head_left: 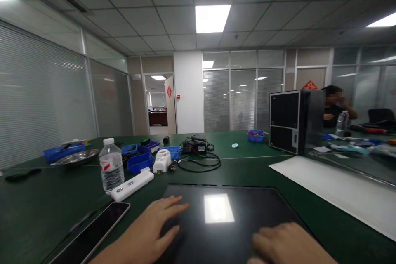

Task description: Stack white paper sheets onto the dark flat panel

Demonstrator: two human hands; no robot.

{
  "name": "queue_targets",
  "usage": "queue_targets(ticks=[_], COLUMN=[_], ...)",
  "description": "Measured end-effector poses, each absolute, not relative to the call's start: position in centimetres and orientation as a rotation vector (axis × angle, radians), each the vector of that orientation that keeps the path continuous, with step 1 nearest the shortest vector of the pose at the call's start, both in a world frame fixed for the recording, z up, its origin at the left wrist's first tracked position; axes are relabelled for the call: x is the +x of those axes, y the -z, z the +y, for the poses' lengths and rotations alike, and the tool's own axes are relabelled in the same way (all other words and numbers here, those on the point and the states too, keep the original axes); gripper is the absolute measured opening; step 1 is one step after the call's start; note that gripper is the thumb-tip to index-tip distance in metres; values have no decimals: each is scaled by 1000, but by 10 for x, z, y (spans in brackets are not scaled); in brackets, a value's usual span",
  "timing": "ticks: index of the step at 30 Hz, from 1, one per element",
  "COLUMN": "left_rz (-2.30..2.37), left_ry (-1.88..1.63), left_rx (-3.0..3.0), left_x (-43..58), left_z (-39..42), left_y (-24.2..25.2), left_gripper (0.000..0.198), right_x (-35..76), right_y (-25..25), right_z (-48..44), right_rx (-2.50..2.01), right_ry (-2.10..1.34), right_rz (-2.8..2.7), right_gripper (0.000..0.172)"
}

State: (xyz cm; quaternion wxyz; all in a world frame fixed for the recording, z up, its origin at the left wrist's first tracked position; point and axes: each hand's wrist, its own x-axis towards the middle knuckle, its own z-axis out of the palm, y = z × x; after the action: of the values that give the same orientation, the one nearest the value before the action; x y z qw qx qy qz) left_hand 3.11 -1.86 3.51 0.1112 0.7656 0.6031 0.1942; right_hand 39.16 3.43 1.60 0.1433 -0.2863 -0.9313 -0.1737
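Observation:
My left hand (pixel 154 225) lies flat with fingers stretched out on the near left part of a glossy black panel (pixel 229 214) on the green table. My right hand (pixel 284 241) rests on the panel's near right part; its fingers look curled under, and nothing shows in them. A ceiling light reflects off the panel between the hands. A dark phone (pixel 93 235) lies just left of my left hand.
Left of the panel stand a water bottle (pixel 110 165) and a white device (pixel 132 185). Further back are blue bins (pixel 139 161), a metal tray (pixel 76 157) and black cables (pixel 198 159). A black computer case (pixel 293 119) and white sheet (pixel 337 189) are right. A person sits far right.

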Motion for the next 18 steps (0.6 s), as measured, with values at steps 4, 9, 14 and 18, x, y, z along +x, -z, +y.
queue_targets(ticks=[4,9,14,18], left_rz=[1767,1888,2127,2198], left_ry=[-490,-523,-570,-629], left_rx=[2261,2179,2176,2178], left_x=[10,17,32,27], left_z=[-3,4,6,4], left_y=[-9,-6,-7,-12], left_gripper=[45,44,38,37], right_x=[446,551,598,587], right_y=[-26,3,32,30], right_z=[116,192,201,193], right_rx=[-1298,-1569,-1582,-1539], right_ry=[573,658,418,523], right_rz=[-2369,-2049,-2088,-2142], right_gripper=[39,46,48,39])
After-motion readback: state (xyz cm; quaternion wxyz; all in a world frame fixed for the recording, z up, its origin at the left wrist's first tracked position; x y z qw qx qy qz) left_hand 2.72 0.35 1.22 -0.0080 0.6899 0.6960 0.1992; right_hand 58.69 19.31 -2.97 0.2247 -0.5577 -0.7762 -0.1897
